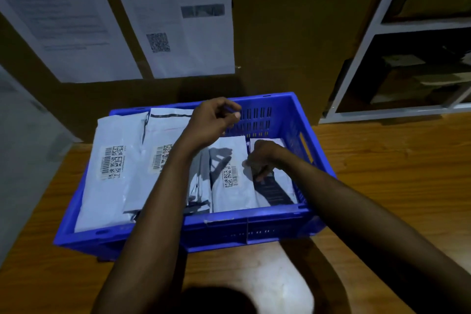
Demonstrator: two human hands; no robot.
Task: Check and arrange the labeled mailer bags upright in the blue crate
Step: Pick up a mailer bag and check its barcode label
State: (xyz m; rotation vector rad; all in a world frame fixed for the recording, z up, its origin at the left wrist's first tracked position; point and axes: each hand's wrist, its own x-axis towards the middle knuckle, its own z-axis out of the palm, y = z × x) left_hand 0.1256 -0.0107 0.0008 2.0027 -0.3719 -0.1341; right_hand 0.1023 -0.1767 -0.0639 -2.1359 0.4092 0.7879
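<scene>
Wood-grain counter (pixel 382 173) runs under you, with the blue crate (pixel 229 227) on it at your 12 o'clock. Inside, the mailer bags (pixel 109 173) lie tilted back rather than upright. Their long axes run 6 to 12 o'clock and the labels face up.

Your right hand (pixel 262 158) is nearer the work, down at the crate's 3 o'clock end. Its fingers curl onto the rightmost bag (pixel 277 191), which I judge it grips. The small labelled bag (pixel 229 181) sits just beside it at 9 o'clock.

Your left hand (pixel 214 120) hangs higher, at 11 o'clock from the right hand. Its fingers are curled in with nothing seen in them.

Dim light hides the right fingertips, your left forearm covers part of the second bag (pixel 158 135), and the label print is unreadable.

Beyond the crate, paper sheets (pixel 178 33) hang on cardboard, and a shelf unit (pixel 369 41) stands at 2 o'clock.
</scene>
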